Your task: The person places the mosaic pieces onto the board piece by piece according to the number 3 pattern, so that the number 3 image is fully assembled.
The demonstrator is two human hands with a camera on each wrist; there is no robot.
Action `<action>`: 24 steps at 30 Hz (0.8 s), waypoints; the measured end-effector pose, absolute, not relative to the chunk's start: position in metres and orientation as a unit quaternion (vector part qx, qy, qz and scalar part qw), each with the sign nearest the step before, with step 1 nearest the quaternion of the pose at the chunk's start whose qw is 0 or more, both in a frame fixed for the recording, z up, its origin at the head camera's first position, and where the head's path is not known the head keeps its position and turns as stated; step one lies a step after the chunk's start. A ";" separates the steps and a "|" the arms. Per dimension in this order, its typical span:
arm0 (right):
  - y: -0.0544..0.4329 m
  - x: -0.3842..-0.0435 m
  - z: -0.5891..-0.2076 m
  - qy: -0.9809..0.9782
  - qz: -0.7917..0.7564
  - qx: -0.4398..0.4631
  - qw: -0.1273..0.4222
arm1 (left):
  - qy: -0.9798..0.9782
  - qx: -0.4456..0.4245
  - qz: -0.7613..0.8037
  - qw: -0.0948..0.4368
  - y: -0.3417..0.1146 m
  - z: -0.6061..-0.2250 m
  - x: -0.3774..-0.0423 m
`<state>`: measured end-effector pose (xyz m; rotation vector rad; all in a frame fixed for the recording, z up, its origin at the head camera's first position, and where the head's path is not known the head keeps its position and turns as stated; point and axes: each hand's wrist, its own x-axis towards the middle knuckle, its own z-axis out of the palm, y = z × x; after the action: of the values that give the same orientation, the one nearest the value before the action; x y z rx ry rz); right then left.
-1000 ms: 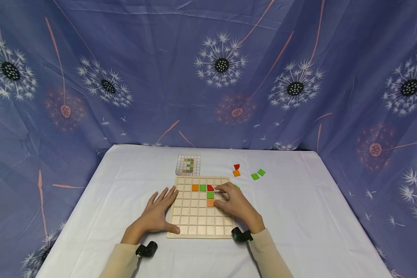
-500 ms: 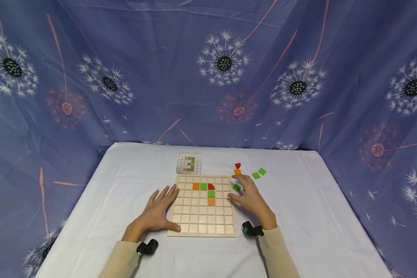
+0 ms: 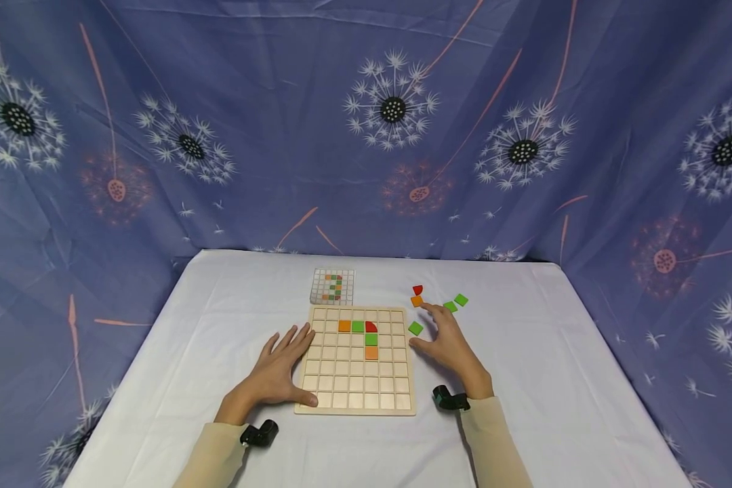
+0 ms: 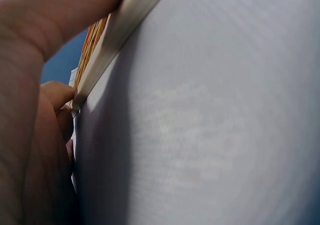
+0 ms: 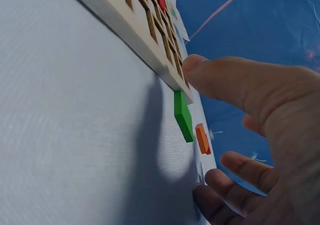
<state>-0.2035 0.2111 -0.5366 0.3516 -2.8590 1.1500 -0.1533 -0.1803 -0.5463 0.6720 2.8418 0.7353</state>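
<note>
A wooden grid board (image 3: pixel 335 386) lies on the white table. Set in its cells are an orange tile (image 3: pixel 344 326), a green tile (image 3: pixel 358 327), a red quarter-round tile (image 3: pixel 371 327), then below that another green tile (image 3: pixel 371 339) and orange tile (image 3: pixel 371 352). My left hand (image 3: pixel 274 374) rests spread along the board's left edge, thumb at the lower corner. Beyond the right edge, my right hand (image 3: pixel 454 346) holds nothing, thumb and fingers apart. Between them in the head view lies a loose green tile (image 3: pixel 415 328), also seen in the right wrist view beside the board's corner.
Behind the board stands a small clear gridded block (image 3: pixel 332 287) showing a coloured tile pattern. Loose at the back right are a red quarter-round (image 3: pixel 417 289), an orange tile (image 3: pixel 417 301) and two green tiles (image 3: pixel 460 299). A patterned blue curtain (image 3: pixel 280 135) hangs behind the table.
My right hand has moved from the orange tile on the board off to the right, beside the loose green tile. My left hand has stayed in place.
</note>
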 end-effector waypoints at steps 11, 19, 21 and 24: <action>0.208 -0.205 -0.541 -0.929 0.360 0.085 -0.003 | 0.942 0.223 0.243 0.067 -0.180 -0.545 -0.153; 0.207 -0.209 -0.548 -0.933 0.347 0.098 0.011 | 0.942 0.221 0.242 0.068 -0.180 -0.545 -0.153; 0.207 -0.209 -0.549 -0.932 0.347 0.100 0.015 | 0.942 0.220 0.243 0.069 -0.180 -0.546 -0.153; 0.207 -0.209 -0.549 -0.934 0.344 0.097 0.016 | 0.942 0.220 0.244 0.068 -0.180 -0.546 -0.154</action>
<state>-0.2094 0.2065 -0.5490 0.3005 -2.9045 1.0683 -0.1537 -0.1797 -0.5460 0.6640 2.8367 0.7346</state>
